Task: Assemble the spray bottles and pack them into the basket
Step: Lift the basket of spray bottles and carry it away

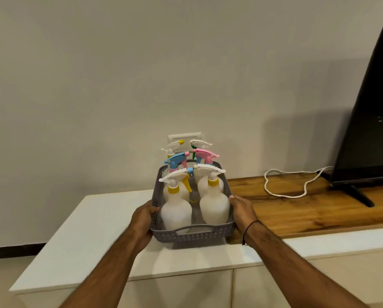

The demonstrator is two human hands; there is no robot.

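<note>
A grey perforated plastic basket [192, 235] with a cut-out handle in its near wall is held from both sides over a white cabinet top [101, 221]. The left hand [144, 216] is wrapped around the basket's left wall, with the thumb hooked over the rim; the right hand [241, 211] is pressed against the right wall, its thumb also laid on the rim. A thin black cord bracelet [249, 227] is worn on the right wrist.

Six assembled spray bottles are seen standing upright inside the basket, in two rows. Nearest the camera, a white bottle with a yellow collar and white trigger head [176, 210] is placed on the left, and a similar white bottle with a yellow collar [215, 205] is placed on the right, the two just beside each other. Behind them, a blue trigger head with a pink nozzle tip [175, 161] and a pink trigger head [205, 155] are visible, and at the far end two white trigger heads [172, 146] [200, 143] rise above the rest.

Whether the basket's base is touching the cabinet cannot be told.

To the right, a wooden shelf top [308, 207] adjoins the white surface; a white looped cord [283, 192] lies on it, near the foot of a black flat-screen television [368, 130]. A white wall socket plate [185, 137] is mounted on the wall behind the basket.
</note>
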